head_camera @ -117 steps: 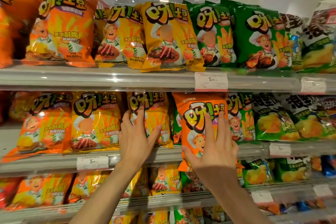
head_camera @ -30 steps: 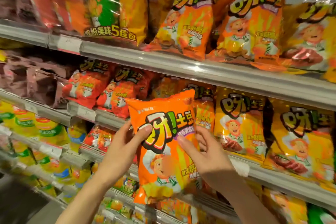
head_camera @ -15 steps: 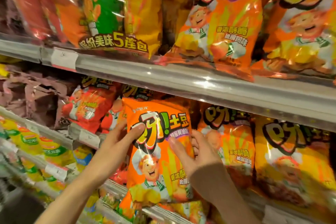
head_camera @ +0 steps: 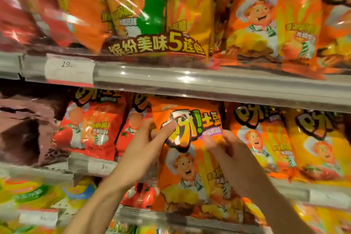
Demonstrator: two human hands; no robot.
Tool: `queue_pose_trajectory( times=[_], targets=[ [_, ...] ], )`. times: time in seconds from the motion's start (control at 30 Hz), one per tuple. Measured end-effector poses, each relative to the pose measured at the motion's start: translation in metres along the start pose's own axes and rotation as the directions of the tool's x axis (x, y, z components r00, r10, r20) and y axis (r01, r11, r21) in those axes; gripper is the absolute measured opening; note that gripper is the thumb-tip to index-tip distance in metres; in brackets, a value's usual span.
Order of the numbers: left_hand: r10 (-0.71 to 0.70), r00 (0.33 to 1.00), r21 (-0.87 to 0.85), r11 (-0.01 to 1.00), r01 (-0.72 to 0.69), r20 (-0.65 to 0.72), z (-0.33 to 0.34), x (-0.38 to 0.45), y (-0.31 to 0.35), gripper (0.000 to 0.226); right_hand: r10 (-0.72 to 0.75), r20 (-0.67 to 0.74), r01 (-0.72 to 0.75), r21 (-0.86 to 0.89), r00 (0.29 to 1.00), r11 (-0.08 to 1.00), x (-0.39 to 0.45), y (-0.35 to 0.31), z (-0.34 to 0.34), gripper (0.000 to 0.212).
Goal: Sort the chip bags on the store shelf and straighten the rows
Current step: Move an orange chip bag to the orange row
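Note:
An orange chip bag (head_camera: pixel 190 167) with a cartoon chef stands upright in front of the middle shelf, its top tucked under the upper shelf rail (head_camera: pixel 209 85). My left hand (head_camera: pixel 144 150) grips its upper left edge, thumb across the logo. My right hand (head_camera: pixel 228 150) holds its upper right edge. To the left stand red tomato-flavour bags (head_camera: pixel 91 129). To the right stands a matching orange bag (head_camera: pixel 262 138), then a yellow bag (head_camera: pixel 319 144).
On the top shelf are a five-pack bundle (head_camera: pixel 152 15) and more orange bags (head_camera: pixel 271 17). Price tags (head_camera: pixel 70 70) sit on the rails. Brown bags (head_camera: pixel 22 123) fill the far left. Yellow-green bags (head_camera: pixel 38 194) lie on the lower shelf.
Both hands have carried the orange bag up and inward, toward the gap between the red bags and the orange bags. The view has closed in on the shelf.

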State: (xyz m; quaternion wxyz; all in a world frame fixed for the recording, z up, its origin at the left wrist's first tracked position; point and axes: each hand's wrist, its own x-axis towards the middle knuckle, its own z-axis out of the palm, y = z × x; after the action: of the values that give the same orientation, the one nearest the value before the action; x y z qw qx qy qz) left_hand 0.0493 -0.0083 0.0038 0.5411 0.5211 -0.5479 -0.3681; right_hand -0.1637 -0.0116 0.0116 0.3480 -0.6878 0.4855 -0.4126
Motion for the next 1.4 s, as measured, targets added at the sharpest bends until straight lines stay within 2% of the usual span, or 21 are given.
queue_pose_trajectory(
  times=[0.07, 0.13, 0.17, 0.23, 0.33, 0.43, 0.5, 0.6, 0.63, 0.83, 1.03, 1.2, 1.4],
  targets=[
    [0.007, 0.998, -0.03, 1.0, -0.005, 0.067, -0.001, 0.005, -0.002, 0.041, 0.018, -0.081, -0.014, 0.048, 0.997, 0.999, -0.008, -0.003, 0.007, 0.033],
    [-0.003, 0.996, -0.074, 0.997, 0.01, 0.088, 0.001, 0.008, -0.005, 0.015, 0.051, -0.157, -0.046, 0.039, 0.986, 0.998, -0.014, -0.002, 0.011, 0.039],
    [0.008, 0.996, -0.082, 0.997, -0.001, 0.088, 0.003, 0.007, -0.001, 0.011, 0.069, -0.192, -0.065, 0.031, 0.979, 0.997, -0.016, -0.002, 0.012, 0.042],
    [0.069, 0.993, -0.09, 0.994, -0.06, 0.099, 0.007, 0.012, -0.004, 0.038, 0.107, -0.261, -0.108, 0.009, 0.959, 0.994, -0.019, -0.002, 0.011, 0.046],
    [0.09, 0.977, -0.044, 0.996, -0.083, 0.193, 0.009, 0.013, -0.005, 0.086, 0.112, -0.305, -0.108, 0.03, 0.946, 0.994, -0.016, -0.003, 0.006, 0.037],
    [0.13, 0.966, -0.002, 0.991, -0.133, 0.223, 0.013, 0.01, 0.003, 0.096, 0.099, -0.338, -0.083, 0.063, 0.936, 0.995, -0.008, -0.001, -0.003, 0.041],
    [0.171, 0.962, 0.013, 0.984, -0.178, 0.214, 0.015, 0.009, 0.007, 0.093, 0.083, -0.365, -0.077, 0.034, 0.927, 0.997, -0.002, 0.0, -0.007, 0.05],
    [0.192, 0.959, 0.07, 0.975, -0.211, 0.21, 0.017, 0.011, 0.01, 0.088, 0.084, -0.38, -0.096, -0.012, 0.921, 0.995, 0.007, -0.005, -0.011, 0.082],
    [0.195, 0.959, 0.102, 0.97, -0.219, 0.207, 0.016, 0.013, 0.01, 0.088, 0.081, -0.389, -0.096, -0.018, 0.918, 0.995, 0.011, -0.007, -0.012, 0.083],
    [0.267, 0.941, 0.302, 0.898, -0.321, 0.207, 0.002, 0.009, 0.001, 0.074, 0.107, -0.426, -0.125, -0.013, 0.899, 0.992, 0.035, -0.006, -0.013, 0.062],
    [0.313, 0.895, 0.482, 0.759, -0.437, 0.318, -0.002, -0.004, -0.008, 0.068, 0.116, -0.334, -0.17, -0.137, 0.936, 0.976, 0.043, -0.001, 0.002, 0.071],
    [0.291, 0.894, 0.512, 0.739, -0.437, 0.341, 0.005, -0.009, -0.02, 0.063, 0.132, -0.255, -0.199, -0.257, 0.958, 0.946, 0.039, 0.002, -0.007, 0.065],
    [0.302, 0.889, 0.558, 0.696, -0.452, 0.345, 0.008, -0.007, -0.027, 0.064, 0.042, -0.346, -0.167, -0.34, 0.937, 0.925, 0.033, 0.01, 0.008, 0.068]
  ],
)
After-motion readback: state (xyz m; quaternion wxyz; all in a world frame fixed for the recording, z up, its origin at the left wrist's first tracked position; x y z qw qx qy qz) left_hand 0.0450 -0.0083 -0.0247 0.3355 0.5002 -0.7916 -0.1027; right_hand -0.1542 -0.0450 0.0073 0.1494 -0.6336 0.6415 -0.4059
